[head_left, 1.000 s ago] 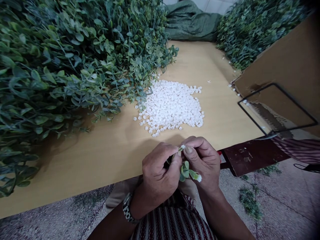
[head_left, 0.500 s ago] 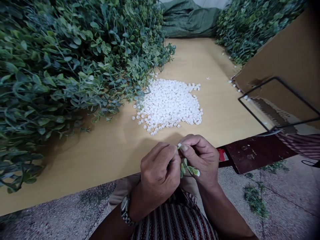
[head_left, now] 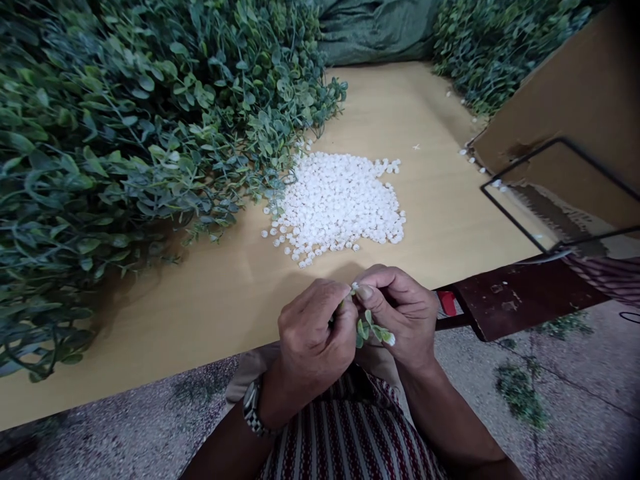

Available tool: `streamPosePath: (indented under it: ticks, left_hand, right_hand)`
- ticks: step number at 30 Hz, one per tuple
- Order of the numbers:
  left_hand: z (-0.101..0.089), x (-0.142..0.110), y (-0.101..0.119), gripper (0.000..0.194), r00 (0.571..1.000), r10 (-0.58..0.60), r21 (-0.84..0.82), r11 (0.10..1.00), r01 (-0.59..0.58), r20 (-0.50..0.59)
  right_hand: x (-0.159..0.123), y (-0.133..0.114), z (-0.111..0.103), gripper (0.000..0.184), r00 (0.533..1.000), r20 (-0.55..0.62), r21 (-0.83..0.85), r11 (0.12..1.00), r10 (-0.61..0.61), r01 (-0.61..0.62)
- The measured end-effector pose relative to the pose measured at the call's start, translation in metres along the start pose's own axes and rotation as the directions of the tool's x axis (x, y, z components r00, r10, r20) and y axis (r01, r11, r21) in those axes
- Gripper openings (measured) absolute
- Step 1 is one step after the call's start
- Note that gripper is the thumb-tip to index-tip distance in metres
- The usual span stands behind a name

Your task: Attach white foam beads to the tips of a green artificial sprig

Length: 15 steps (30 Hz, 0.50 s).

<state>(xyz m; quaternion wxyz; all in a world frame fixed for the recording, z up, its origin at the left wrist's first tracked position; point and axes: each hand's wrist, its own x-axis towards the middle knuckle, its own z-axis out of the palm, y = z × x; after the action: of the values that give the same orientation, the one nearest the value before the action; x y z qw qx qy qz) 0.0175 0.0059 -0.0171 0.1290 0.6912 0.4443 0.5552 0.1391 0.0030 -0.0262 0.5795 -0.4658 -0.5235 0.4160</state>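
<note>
Near the table's front edge my two hands meet, fingertips close together. My left hand (head_left: 317, 333) is closed around an artificial leaf sprig (head_left: 369, 328), whose green leaves stick out between the hands. A white tip (head_left: 390, 339) shows at the end of one of its shoots. Between thumb and forefinger, my right hand (head_left: 404, 313) pinches a small white flower bead (head_left: 355, 286) at another tip of the sprig. Much of the stem is hidden by my left fingers. Just beyond the hands lies a pile of white beads (head_left: 345, 200).
Artificial greenery (head_left: 150, 120) is heaped over the left of the table (head_left: 240, 287), with another heap (head_left: 500, 47) at the back right. A torn cardboard box (head_left: 575, 113) and a black wire frame (head_left: 515, 217) stand at right. Dark green cloth (head_left: 375, 30) lies at the back.
Both hands hold nearly the same pose, fingertips still together at the white bead. The view has tilted slightly downward, so the table and pile sit a little higher.
</note>
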Motion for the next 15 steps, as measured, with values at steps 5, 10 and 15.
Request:
streamPosePath:
  ticks: [5,10,15]
  left_hand:
    - [0.0015,-0.0016,-0.0011,0.018,1.000,0.014,0.035,0.999,-0.013,-0.024]
    - [0.0015,-0.0025,-0.0014,0.017,1.000,0.000,0.059,0.998,0.000,-0.002]
    - [-0.0008,0.0003,-0.0019,0.019,0.998,-0.046,0.021,0.999,0.045,0.034]
  right_hand:
    - [-0.0013,0.0020,0.0005,0.008,0.999,0.007,-0.022,0.999,-0.041,0.041]
    - [-0.0020,0.0049,0.0018,0.008,0.995,0.016,-0.069,0.993,-0.095,0.096]
    - [-0.0006,0.0067,0.0012,0.011,0.969,0.044,-0.199,0.948,-0.244,0.247]
